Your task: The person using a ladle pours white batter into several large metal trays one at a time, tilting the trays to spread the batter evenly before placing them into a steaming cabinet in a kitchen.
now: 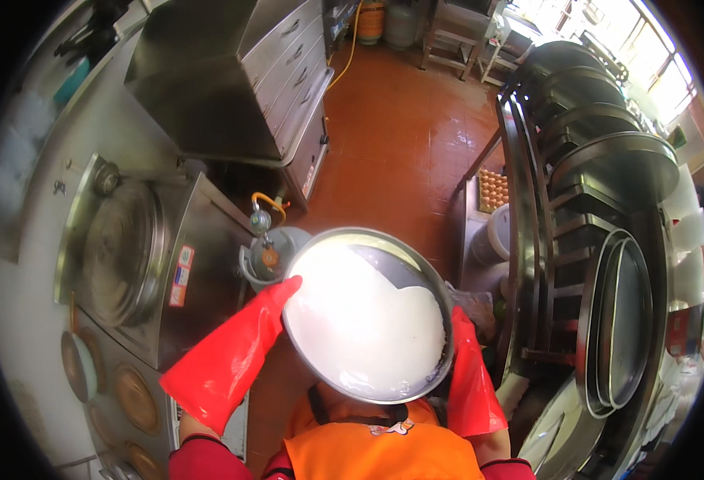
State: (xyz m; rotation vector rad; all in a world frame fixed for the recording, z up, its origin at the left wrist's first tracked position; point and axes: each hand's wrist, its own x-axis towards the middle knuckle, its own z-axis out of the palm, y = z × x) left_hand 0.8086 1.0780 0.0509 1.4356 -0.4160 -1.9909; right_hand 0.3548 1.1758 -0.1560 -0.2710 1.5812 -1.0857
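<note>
A large round metal pan (409, 240) is held in front of my orange apron (382, 450), one hand at each side. White liquid batter (364, 318) covers most of its bottom, while a grey patch of bare metal shows at the upper right. My left hand (238, 348), in a long red rubber glove, grips the pan's left rim with the thumb up on the edge. My right hand (469, 372), gloved the same way, holds the right rim; its fingers are partly hidden by the pan.
At left stand a steel steamer stove (202, 270), a gas cylinder (286, 240) with a regulator and a steel drawer cabinet (286, 66). To the right, a metal rack (523, 198) carries several round pans (622, 162). Beside it are an egg tray (493, 191) and a white bucket (499, 231).
</note>
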